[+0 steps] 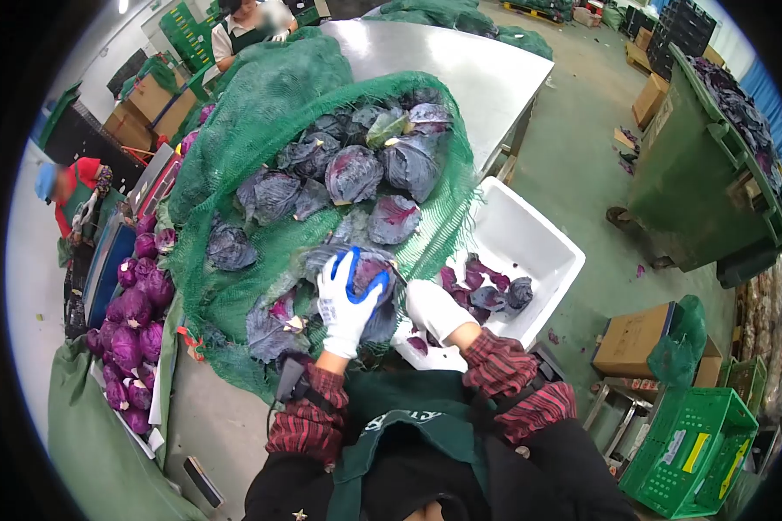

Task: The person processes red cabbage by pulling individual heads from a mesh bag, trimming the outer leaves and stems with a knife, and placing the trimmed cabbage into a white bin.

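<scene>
My left hand (347,300), in a white and blue glove, is spread over a red cabbage (374,271) and grips it from above. Just right of it, my right hand (434,311) in a white glove has its fingers curled. A thin dark strip shows by its fingertips; what it holds is too small to make out. Beyond both hands, a green mesh sack (269,143) lies opened out with several red cabbages (354,174) in dark outer leaves. Loose outer leaves (269,334) lie left of my left hand.
A white bin (539,252) with torn purple leaves stands at the right. Peeled cabbages (135,308) are piled at the left. A metal table (443,56) is behind the sack, a green wheeled bin (695,174) and green crate (691,451) farther right. Two people work at upper left.
</scene>
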Available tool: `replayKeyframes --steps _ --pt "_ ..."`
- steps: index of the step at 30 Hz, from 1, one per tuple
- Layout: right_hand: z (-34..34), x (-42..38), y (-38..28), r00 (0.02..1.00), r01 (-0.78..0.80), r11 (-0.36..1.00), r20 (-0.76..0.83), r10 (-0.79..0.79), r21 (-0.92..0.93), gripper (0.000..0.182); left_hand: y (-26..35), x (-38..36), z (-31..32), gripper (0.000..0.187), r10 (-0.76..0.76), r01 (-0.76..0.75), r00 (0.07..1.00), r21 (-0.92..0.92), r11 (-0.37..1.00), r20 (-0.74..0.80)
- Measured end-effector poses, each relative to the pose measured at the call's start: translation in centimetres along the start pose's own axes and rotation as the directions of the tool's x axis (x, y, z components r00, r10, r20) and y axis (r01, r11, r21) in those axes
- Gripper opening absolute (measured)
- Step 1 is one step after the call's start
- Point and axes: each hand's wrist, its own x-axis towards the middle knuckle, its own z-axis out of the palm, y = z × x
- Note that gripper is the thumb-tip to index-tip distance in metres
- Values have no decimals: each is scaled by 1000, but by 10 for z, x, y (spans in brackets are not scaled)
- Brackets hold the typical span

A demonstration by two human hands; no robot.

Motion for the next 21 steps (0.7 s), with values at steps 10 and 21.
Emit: replayKeyframes --steps 10,21 --pt "16 -2 -18 999 -11 1000 -54 10 -18 13 -12 -15 1 70 26 -26 997 -9 1000 -75" --pt "38 0 -28 944 -215 971 -232 234 107 46 -38 -18 -11 49 -385 319 879 -947 41 280"
